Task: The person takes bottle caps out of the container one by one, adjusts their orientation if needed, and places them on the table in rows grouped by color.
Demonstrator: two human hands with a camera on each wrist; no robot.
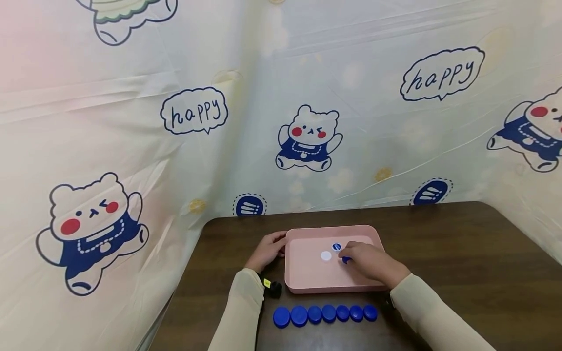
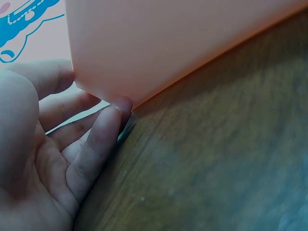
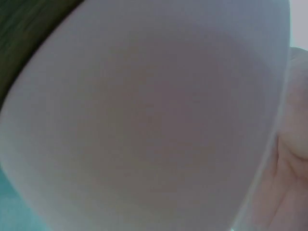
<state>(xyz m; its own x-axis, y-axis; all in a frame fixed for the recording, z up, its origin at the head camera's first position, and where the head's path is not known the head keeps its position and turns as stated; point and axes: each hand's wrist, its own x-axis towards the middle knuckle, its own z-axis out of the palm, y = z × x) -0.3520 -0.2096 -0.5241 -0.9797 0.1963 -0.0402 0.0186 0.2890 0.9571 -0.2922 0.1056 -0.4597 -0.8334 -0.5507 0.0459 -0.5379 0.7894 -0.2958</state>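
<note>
A shallow pink tray (image 1: 307, 282) lies on the table. My left hand (image 1: 266, 251) holds its left edge, and in the left wrist view the fingers (image 2: 94, 144) curl at the tray's corner. Over the tray's inside, my right hand (image 1: 371, 263) pinches a small blue disc (image 1: 346, 260), mostly hidden by the fingers. Close by in the tray lie a plain white disc (image 1: 326, 256) and a round white-edged piece with blue markings (image 1: 336, 246). The right wrist view is filled by the blurred pale tray (image 3: 159, 120), with part of the right palm (image 3: 284, 168) at its side.
In front of the tray, several thick blue discs (image 1: 314, 314) stand in a row, the leftmost ones larger. A black wrist strap piece (image 1: 274, 290) shows by the left sleeve. The dark wooden table (image 1: 448, 253) meets a patterned cloth (image 1: 360, 161) behind.
</note>
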